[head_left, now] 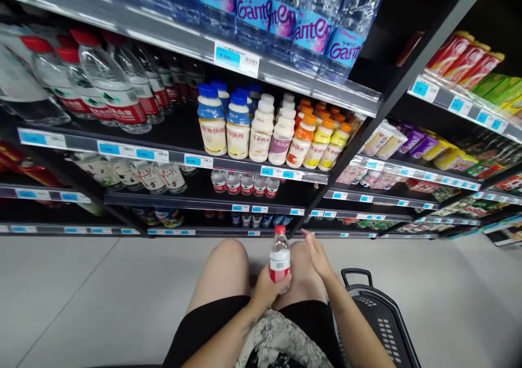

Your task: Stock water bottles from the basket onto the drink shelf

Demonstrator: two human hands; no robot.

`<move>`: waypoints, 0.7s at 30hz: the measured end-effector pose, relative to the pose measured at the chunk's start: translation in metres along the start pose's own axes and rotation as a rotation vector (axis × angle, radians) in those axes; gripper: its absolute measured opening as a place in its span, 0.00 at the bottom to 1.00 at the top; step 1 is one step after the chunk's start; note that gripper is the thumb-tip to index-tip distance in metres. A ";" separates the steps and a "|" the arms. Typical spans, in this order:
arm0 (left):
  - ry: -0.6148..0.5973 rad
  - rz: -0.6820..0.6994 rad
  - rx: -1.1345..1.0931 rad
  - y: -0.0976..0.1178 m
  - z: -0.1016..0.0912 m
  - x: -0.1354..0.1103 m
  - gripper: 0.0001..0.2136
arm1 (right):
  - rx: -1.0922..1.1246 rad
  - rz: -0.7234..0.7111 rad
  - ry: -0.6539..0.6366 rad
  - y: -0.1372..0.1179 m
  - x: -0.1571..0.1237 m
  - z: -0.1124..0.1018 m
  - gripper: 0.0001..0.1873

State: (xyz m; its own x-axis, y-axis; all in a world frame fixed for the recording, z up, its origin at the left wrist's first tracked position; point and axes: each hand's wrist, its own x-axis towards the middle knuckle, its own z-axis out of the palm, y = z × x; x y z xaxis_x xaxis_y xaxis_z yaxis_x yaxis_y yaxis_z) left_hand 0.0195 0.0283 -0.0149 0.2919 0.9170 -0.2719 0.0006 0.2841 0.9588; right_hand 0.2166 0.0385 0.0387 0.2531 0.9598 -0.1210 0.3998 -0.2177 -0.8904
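Note:
A small clear water bottle with a red cap and a red and white label stands upright over my lap. My left hand is wrapped round its lower part. Just right of it, my right hand is raised by my knee, fingers stretched out and nothing in it. Similar small red-labelled water bottles stand in a row on a lower shelf in front of me.
A black basket sits on the floor at my right. Shelves ahead hold large red-capped bottles, milk drink bottles and blue-labelled water bottles. Boxed and bagged goods fill the shelves at the right.

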 end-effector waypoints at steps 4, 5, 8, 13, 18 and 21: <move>0.095 -0.039 -0.145 0.007 -0.002 0.017 0.26 | -0.202 0.105 -0.139 0.052 0.037 0.004 0.35; 0.092 -0.077 -0.173 0.010 -0.003 0.018 0.26 | -0.140 0.142 -0.195 0.060 0.045 0.004 0.35; 0.059 -0.213 -0.238 0.018 -0.006 0.018 0.27 | 0.092 0.262 -0.349 0.071 0.069 0.002 0.34; 0.036 -0.291 -0.318 0.023 -0.006 0.012 0.30 | 0.299 0.425 -0.597 0.085 0.105 0.008 0.33; -0.033 -0.268 -0.400 0.027 -0.007 0.013 0.28 | 0.497 0.696 -0.651 0.105 0.122 0.028 0.27; -0.085 -0.295 -0.416 0.029 -0.009 0.015 0.27 | 0.434 0.714 -0.506 0.115 0.123 0.044 0.22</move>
State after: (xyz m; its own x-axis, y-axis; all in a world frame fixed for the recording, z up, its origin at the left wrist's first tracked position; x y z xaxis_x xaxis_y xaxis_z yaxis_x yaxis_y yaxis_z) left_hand 0.0155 0.0525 0.0084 0.4132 0.7602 -0.5014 -0.2810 0.6301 0.7238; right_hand 0.2546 0.1392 -0.0975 -0.1387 0.6123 -0.7784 -0.0852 -0.7904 -0.6066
